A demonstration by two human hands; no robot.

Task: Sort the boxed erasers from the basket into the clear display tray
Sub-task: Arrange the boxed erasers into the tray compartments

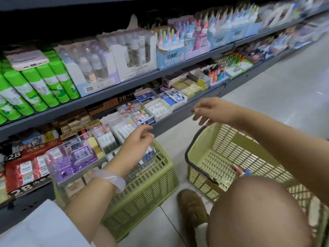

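A clear display tray [78, 163] with several compartments of boxed erasers rests across the top of a green crate [142, 196] on the floor. My left hand [137, 145] hovers over the tray's right end with loosely curled fingers, holding nothing I can see. My right hand [211, 110] hangs in the air above the green basket [231, 157], fingers relaxed and empty. The basket is nearly bare inside; one or two small items [239, 170] lie at its near wall, partly hidden by my knee.
Store shelves run along the left with green tubes [41, 86], glue bottles [170, 40] and boxes of erasers [156, 106]. My knee [256, 211] and brown shoe [192, 209] are at the bottom right. Pale floor stretches to the right.
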